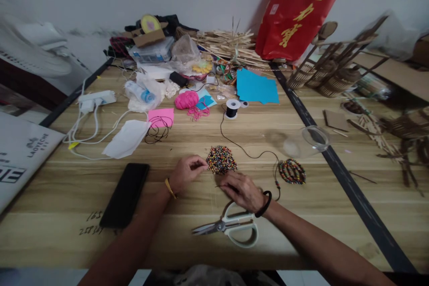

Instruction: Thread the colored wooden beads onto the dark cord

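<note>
A small heap of multicoloured beads lies on the wooden table. My left hand sits at the heap's left edge with thumb and fingers pinched together, touching the beads. My right hand rests just below the heap, fingers curled round the end of a thin black cord. That cord runs up to a black spool and right to a coil of strung beads. What the left fingers pinch is too small to make out.
Scissors lie below my right wrist, a black phone to the left. A clear cup lies on its side at right. Pink yarn, blue paper, a face mask, a power strip and clutter fill the back.
</note>
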